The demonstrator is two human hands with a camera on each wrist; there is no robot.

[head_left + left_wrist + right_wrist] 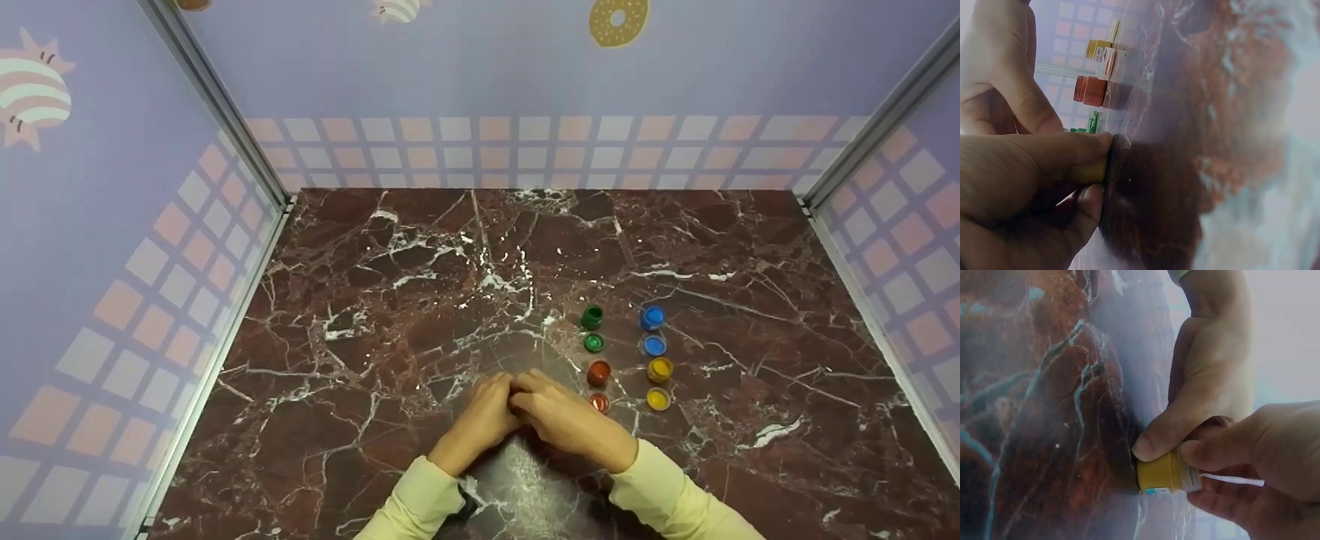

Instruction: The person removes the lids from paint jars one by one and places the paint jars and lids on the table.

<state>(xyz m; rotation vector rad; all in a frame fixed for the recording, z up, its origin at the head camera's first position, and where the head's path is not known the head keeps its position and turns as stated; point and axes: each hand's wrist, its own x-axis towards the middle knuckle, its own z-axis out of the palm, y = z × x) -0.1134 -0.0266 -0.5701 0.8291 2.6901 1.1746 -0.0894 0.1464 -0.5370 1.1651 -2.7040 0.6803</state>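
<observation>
Both hands meet over the table around a small yellow paint jar [1158,473], which the hands hide in the head view. My left hand [486,412] grips the jar's yellow body low by the tabletop, its thumb along the side. The right hand [551,411] pinches the pale translucent lid [1189,478] at the jar's upper end. In the right wrist view the lid sits on the jar. A thin white shape shows between the right hand's fingers; I cannot tell what it is.
Right of the hands stand open paint jars, green [592,317], blue [652,318], orange-red [599,373] and yellow [660,369]. A paint-smeared lid lies in front of each, such as the green lid [594,343]. Patterned panels [495,154] enclose the dark marbled table [300,420].
</observation>
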